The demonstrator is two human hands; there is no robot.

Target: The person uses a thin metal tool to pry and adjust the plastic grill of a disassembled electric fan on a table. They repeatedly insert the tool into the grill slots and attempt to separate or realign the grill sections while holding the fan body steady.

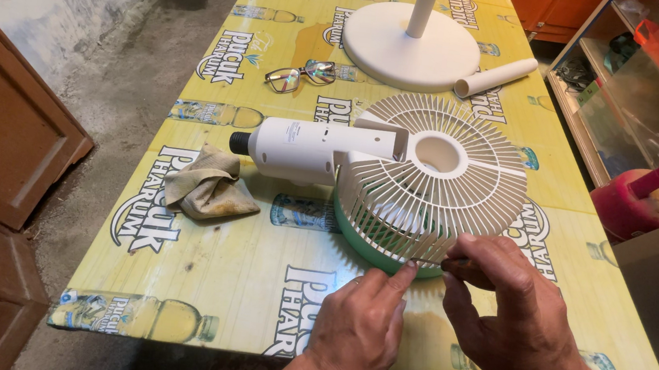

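fan grille [436, 180] just ahead of both hands | left hand [359, 327] fingertip on rim | right hand [508, 310] grip pinched on rim

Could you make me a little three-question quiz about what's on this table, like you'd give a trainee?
1. True or false: both hands touch the near rim of the fan grille.
2. Which thing lies on the table left of the fan's motor housing?
A. a crumpled cloth
B. a hammer
C. a cup
3. What lies beside the round white fan base at the far end of the table?

Key:
1. True: the left hand and the right hand both meet the white fan grille at its near edge.
2. A: the crumpled cloth, left of the motor housing.
3. A white tube, beside the fan base; a pair of glasses lies to its left.
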